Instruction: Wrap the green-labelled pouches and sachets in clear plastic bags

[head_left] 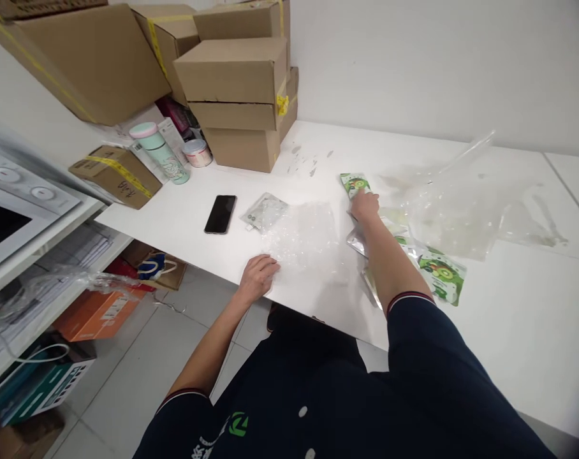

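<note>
My right hand (pixel 365 206) reaches out over the white table, its fingers closed on the near end of a green pouch (pixel 354 183) printed with a kiwi slice. More pouches lie under and beside my right forearm, one of them a green kiwi-printed pouch (pixel 441 275). My left hand (pixel 259 276) rests on the table's front edge with its fingers loosely bent and nothing visible in them. Just beyond its fingertips lies a clear plastic bag (pixel 306 239), flat on the table. A greyish-white packet (pixel 263 211) sits partly under that bag's far left side.
A large crumpled clear plastic bag (pixel 454 213) spreads across the right side. A black phone (pixel 220 214) lies at left. Stacked cardboard boxes (pixel 236 95), a mint-green bottle (pixel 160 154) and a small tub (pixel 197 153) stand at the back left, a microwave (pixel 26 191) beyond the table's left edge.
</note>
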`<act>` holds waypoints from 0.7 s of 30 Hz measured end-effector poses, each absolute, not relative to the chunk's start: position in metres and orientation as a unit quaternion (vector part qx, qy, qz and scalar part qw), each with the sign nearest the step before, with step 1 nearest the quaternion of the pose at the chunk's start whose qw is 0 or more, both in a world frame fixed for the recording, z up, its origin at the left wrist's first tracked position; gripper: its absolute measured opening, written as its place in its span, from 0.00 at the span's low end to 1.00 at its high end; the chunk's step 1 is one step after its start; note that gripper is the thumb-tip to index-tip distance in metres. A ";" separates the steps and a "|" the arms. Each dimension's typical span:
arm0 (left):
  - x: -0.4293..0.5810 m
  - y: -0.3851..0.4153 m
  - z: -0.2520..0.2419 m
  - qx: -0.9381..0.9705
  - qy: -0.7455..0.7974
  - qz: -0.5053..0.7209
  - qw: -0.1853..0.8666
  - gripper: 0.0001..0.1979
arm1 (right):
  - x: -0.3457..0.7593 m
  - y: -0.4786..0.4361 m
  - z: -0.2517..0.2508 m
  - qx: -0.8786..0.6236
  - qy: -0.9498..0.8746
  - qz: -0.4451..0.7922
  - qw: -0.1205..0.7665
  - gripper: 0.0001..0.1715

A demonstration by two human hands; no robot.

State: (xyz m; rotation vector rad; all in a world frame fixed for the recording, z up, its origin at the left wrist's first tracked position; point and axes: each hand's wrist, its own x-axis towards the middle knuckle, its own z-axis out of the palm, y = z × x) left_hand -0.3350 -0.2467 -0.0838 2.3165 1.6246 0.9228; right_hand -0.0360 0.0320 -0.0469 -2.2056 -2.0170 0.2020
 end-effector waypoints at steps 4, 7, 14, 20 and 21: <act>-0.332 -0.247 -0.086 0.734 0.568 0.360 0.100 0.18 | -0.024 0.042 -0.046 -0.720 -0.686 0.083 0.058 0.23; -0.335 -0.234 -0.070 0.710 0.561 0.413 0.103 0.15 | -0.013 0.035 -0.043 -0.717 -0.688 0.081 0.072 0.20; -0.347 -0.149 0.088 0.700 0.552 0.443 -0.095 0.14 | 0.008 0.019 -0.025 -0.729 -0.644 0.075 0.221 0.26; -0.306 -0.112 0.215 0.647 0.702 0.244 -0.170 0.18 | 0.023 0.001 -0.005 -0.666 -0.575 0.137 0.455 0.22; -0.300 -0.115 0.224 0.630 0.720 0.232 -0.178 0.19 | 0.025 -0.004 -0.002 -0.650 -0.579 0.138 0.472 0.21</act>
